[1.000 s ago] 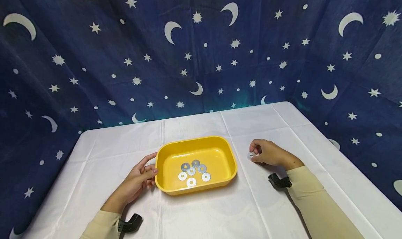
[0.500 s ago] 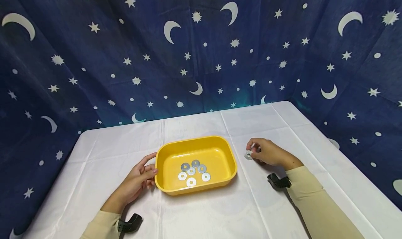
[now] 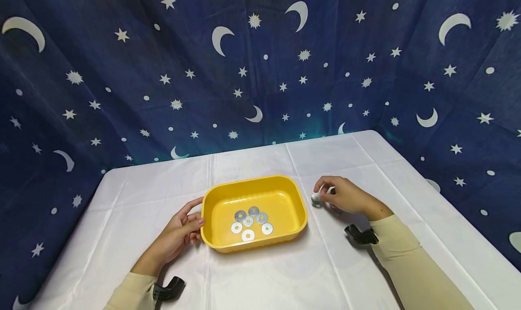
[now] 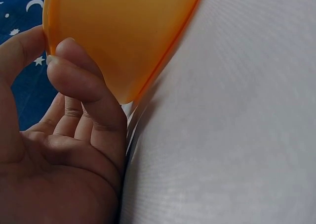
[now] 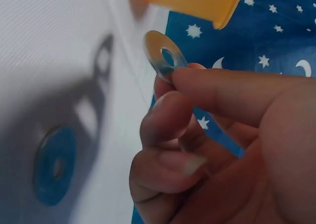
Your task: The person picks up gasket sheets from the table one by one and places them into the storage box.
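A yellow plastic tray stands on the white cloth, several flat metal washers lying on its floor. My left hand holds the tray's left end, thumb and index finger at the rim, the other fingers curled beside the outer wall. To the right of the tray, my right hand pinches one washer between thumb and fingertips, tilted and raised over the cloth. Under that hand, another washer lies flat on the cloth, mostly hidden from the head view.
The table is covered with a creased white cloth. A dark blue curtain with moons and stars hangs behind it and on both sides. Black wrist straps sit by the beige sleeves.
My right hand has moved a little left, toward the tray, with the washer, which has turned in the fingers. The left hand and the tray have stayed put.
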Demonstrator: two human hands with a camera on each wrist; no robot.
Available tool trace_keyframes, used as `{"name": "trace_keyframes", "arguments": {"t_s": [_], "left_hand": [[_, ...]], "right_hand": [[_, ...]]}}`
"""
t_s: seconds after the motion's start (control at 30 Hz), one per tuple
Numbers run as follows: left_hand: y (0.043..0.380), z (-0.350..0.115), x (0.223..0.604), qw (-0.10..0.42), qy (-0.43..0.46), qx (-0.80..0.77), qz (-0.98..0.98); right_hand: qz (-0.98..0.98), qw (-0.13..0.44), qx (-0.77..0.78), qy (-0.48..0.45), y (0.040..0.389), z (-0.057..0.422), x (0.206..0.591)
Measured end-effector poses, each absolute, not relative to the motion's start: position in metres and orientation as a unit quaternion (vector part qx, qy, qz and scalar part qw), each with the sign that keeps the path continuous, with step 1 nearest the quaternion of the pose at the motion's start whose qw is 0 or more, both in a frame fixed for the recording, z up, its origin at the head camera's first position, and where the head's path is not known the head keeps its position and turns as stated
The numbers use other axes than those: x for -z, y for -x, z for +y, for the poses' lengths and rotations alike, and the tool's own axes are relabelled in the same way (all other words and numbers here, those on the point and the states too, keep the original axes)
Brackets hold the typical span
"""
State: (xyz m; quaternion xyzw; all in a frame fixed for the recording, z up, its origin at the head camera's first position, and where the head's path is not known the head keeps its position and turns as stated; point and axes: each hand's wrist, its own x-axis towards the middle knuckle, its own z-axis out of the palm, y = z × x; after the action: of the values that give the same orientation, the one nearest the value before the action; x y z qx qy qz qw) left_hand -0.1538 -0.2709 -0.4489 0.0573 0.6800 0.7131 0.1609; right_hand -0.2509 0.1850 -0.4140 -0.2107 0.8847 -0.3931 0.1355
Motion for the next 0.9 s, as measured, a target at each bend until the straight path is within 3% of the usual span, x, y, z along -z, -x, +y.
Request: {"name": "trace_keyframes", "arguments": {"t_s": [0.4, 0.9], "left_hand": [[0.154, -0.27, 0.448, 0.162, -0.056, -0.715, 0.678], [0.154, -0.271, 0.446, 0.162, -0.055, -0.713, 0.68]], "right_hand": [[0.883, 0.085, 0.413, 0.207, 0.236, 0.166, 0.39], [0.851, 0.079, 0.49, 0.171, 0.217, 0.133, 0.382]]}}
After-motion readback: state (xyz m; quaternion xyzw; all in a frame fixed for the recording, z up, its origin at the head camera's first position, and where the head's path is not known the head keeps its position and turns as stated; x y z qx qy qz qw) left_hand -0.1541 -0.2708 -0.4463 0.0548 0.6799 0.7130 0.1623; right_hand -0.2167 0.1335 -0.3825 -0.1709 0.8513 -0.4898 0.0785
